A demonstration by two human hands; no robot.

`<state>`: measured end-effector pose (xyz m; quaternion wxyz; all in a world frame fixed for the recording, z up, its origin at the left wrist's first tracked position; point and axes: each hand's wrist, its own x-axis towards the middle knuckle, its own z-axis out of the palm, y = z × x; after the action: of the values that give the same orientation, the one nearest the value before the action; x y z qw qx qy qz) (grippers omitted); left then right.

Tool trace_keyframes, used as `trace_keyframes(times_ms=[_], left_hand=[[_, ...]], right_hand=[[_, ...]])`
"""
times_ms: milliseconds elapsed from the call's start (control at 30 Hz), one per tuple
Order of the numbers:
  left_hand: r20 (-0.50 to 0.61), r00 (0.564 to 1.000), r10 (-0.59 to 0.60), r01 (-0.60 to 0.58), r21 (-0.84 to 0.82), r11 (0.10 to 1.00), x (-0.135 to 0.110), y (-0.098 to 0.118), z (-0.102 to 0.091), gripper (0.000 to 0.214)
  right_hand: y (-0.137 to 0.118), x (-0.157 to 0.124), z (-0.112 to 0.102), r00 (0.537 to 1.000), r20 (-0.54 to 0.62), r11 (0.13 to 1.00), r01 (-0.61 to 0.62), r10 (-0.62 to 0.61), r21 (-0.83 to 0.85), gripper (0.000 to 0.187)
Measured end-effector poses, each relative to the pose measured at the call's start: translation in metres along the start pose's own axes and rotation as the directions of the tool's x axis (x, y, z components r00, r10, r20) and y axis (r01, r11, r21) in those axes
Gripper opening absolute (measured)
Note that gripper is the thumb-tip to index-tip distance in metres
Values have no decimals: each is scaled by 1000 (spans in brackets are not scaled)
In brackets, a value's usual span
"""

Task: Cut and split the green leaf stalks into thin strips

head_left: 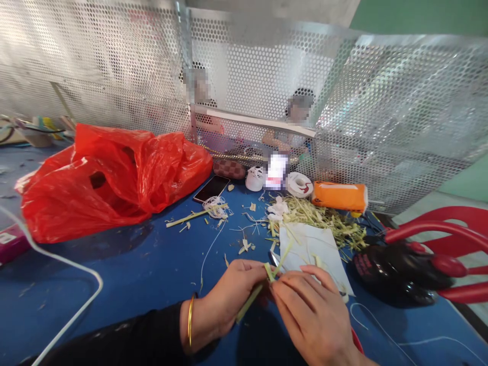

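My left hand (232, 292) and my right hand (310, 310) meet low in the middle of the blue table (145, 264). Both pinch a narrow pale-green leaf strip (253, 297) that runs from between the fingertips down to the left. The left wrist wears a gold bangle (189, 321) over a dark sleeve. Just beyond the fingers lies a white sheet (312, 254) with more strips on it, and behind that a heap of green strip cuttings (324, 218).
A crumpled red plastic bag (110, 173) fills the left. A phone (211, 188), white thread spools (299, 184), an orange packet (339, 195) and a black bag (396, 272) lie around. A white cable (72, 267) crosses left. Perforated metal screens (400, 117) stand behind, with people beyond. Red chair (450, 229) at right.
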<state>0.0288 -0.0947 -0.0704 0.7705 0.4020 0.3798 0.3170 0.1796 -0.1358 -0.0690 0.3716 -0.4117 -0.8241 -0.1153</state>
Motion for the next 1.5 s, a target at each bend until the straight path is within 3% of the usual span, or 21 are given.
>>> trace_keyframes(times_ms=[100, 267, 400, 500, 733, 900, 967, 1033, 1133, 1233, 1367, 1500], left_hand=[[38, 999, 19, -14, -120, 993, -3, 1, 1, 19], [69, 998, 2, 13, -213, 977, -3, 2, 4, 19], [53, 998, 14, -1, -231, 973, -2, 2, 6, 23], [31, 1000, 1, 6, -243, 970, -4, 2, 7, 26], [60, 998, 4, 9, -215, 977, -2, -7, 5, 25], [63, 998, 4, 3, -111, 994, -1, -7, 4, 28], [59, 998, 7, -2, -86, 996, -1, -5, 4, 29], [57, 998, 24, -21, -57, 998, 0, -4, 3, 28], [34, 999, 9, -10, 12, 1000, 1, -2, 2, 29], [15, 1000, -13, 12, 46, 999, 1, 1, 1, 30], [22, 1000, 10, -11, 62, 998, 0, 3, 0, 31], [9, 999, 36, -36, 87, 996, 2, 2, 0, 32]], right_hand=[[0, -3, 6, 999, -32, 997, -16, 13, -71, 18], [4, -11, 10, 997, -29, 983, 65, -71, -172, 20], [4, -9, 0, 985, 61, 956, 173, -163, -239, 27], [2, -5, -5, 942, 179, 907, 324, -284, -269, 32], [-3, -10, 9, 932, 155, 908, 355, -326, -221, 40], [-1, -10, 10, 974, 77, 973, 217, -211, -77, 28], [1, -8, 9, 997, 20, 997, 69, -69, 22, 19], [3, -7, 8, 992, 17, 983, -130, 129, 127, 13], [6, -4, 7, 908, 130, 864, -418, 397, 280, 15], [9, -1, 4, 793, 258, 696, -608, 552, 382, 17], [13, 2, 2, 656, 397, 498, -750, 642, 435, 18], [14, 0, 8, 562, 486, 319, -808, 670, 495, 22]])
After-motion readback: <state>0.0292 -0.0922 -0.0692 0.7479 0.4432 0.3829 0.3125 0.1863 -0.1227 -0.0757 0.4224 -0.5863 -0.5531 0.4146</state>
